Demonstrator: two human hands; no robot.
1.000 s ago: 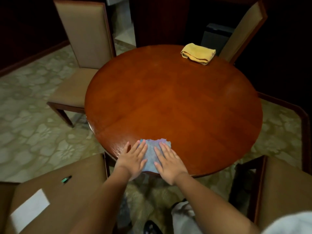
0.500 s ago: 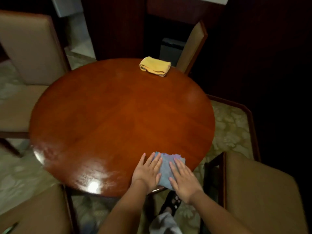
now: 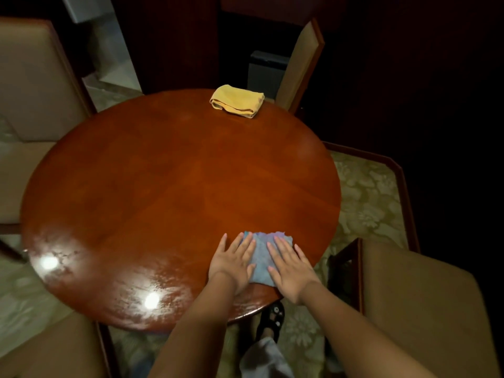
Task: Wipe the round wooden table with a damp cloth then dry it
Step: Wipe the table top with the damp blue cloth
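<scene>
Polished reddish-brown wood fills most of what we see: the round wooden table [image 3: 169,186], with wet streaks and two bright light reflections along its near-left edge. We have both palms flat on the crumpled blue cloth [image 3: 262,255], which lies at the table's near-right edge, its near corner reaching the rim. Our left hand [image 3: 233,261] presses the cloth's left side with fingers straight and spread, the outer ones resting on bare wood. Our right hand [image 3: 290,268] presses the cloth's right side the same way, fingers extended and gripping nothing. The two hands lie just beside each other, with a strip of blue showing between them.

At the far edge of the table, well apart from our hands, sits the folded yellow towel [image 3: 237,101]. Beige upholstered chairs with dark wooden frames stand around the table: one at the far left [image 3: 35,77], one behind the towel [image 3: 300,66], one at the near right [image 3: 425,309]. Below the table's near rim we see one foot in a dark sandal [image 3: 270,320] on the pale floral carpet [image 3: 365,203].
</scene>
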